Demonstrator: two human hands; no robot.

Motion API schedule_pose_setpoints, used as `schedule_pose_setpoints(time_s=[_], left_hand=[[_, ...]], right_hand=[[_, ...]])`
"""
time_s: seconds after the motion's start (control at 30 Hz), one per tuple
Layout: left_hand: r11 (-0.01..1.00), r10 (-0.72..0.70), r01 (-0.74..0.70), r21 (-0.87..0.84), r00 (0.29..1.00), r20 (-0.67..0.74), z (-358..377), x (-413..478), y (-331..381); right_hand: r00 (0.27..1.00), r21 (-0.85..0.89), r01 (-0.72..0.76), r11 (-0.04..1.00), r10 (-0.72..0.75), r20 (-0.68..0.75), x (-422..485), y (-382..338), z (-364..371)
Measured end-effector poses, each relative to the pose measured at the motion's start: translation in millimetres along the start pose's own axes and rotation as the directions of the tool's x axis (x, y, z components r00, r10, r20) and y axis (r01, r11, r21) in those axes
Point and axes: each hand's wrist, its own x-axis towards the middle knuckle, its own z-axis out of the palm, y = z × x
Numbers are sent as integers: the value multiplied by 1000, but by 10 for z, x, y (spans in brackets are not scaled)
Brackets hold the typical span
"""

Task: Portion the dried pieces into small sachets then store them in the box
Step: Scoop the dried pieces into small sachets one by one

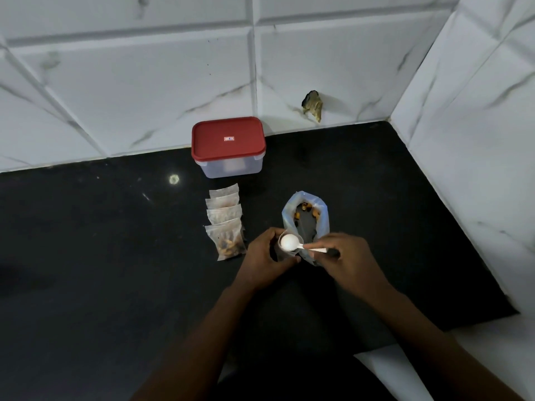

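The left grip (pixel 266 256) curls round 1 small clear sachet (pixel 283 254), holding its mouth open. The right grip (pixel 347 259) pinches the handle of a white spoon (pixel 289 242), whose bowl sits over that mouth. Just behind stands an open plastic bag (pixel 321 218) with dried pieces (pixel 307 211) inside. To its left, filled sachets (pixel 225 227) lie overlapping in a row on the black bench (pixel 115 256). The box (pixel 228 166), red lid (pixel 228 140) on, stands behind them by the tiled wall (pixel 144 82).
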Motion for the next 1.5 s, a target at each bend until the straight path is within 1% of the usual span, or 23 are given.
schedule_pose_setpoints(time_s=[0.07,0.17,0.27,0.33,0.37,0.43,0.47,0.5,0.57,0.63,0.67,0.73,0.8,0.87,0.93,1.0,1.07,1.17,1.2,1.27,1.3,1.37,1.5], left_hand=[[1000,2,-2,1,1000,-5,5,-13,-11],[1000,6,-6,6,1000,-2,4,-17,-18],[1000,9,-9,13,1000,-3,-7,-25,3],[1000,-2,2,2,1000,9,-19,-27,13],[1000,-8,8,-4,1000,18,-25,-27,21],[1000,-14,14,-7,1000,25,-37,-29,39],[1000,-13,13,-10,1000,25,-44,-33,46],[1000,-11,11,-16,1000,24,-48,-37,53],[999,-11,12,-30,1000,26,-59,-52,79],[999,-17,18,-38,1000,22,-81,-71,107],[999,-22,23,-45,1000,21,-93,-81,117],[997,-35,36,-66,999,13,-118,-105,134],[995,-46,47,-88,999,4,-146,-135,145],[993,-52,51,-103,999,-5,-177,-165,151],[991,-56,54,-119,998,-17,-215,-192,150],[988,-63,57,-145,997,-38,-257,-225,148],[986,-63,50,-162,995,-74,-300,-262,142],[982,-57,32,-187,990,-130,-365,-327,138],[983,-50,23,-181,988,-143,-387,-345,130],[985,-40,10,-172,984,-171,-423,-382,108],[984,-38,3,-178,981,-188,-438,-404,97],[981,-35,-10,-194,974,-223,-458,-452,66],[982,-41,-12,-187,960,-278,-513,-563,2]], right_hand=[[995,-109,89,990,-93,-39,-58,5,43],[996,-113,57,992,-65,-67,-121,0,69],[994,27,2,1000,1,-113,-160,-20,61],[985,222,-108,969,134,-106,-164,-61,42],[969,332,-198,922,235,-77,-163,-87,25],[900,569,-361,739,436,5,-144,-148,-18],[863,655,-406,637,504,46,-135,-166,-39],[835,705,-427,566,546,68,-125,-164,-65],[803,744,-442,502,591,78,-101,-138,-112],[792,730,-447,517,609,53,-71,-82,-122],[788,690,-457,562,615,20,-48,-42,-117],[808,509,-477,716,585,-66,15,53,-94],[864,267,-456,849,494,-99,92,107,-53],[911,44,-401,915,404,-81,169,148,18],[932,-202,-362,910,360,-45,232,116,83],[949,-440,-302,846,313,-50,255,36,138],[963,-519,-260,814,257,-78,232,-119,175],[981,-388,-175,905,128,-146,128,-333,264],[981,-284,-151,947,108,-161,94,-394,307],[977,19,-176,984,177,-116,58,-516,399],[971,156,-222,963,234,-59,54,-576,449],[954,306,-291,906,300,19,57,-664,541],[945,434,-315,844,322,60,84,-752,665]])
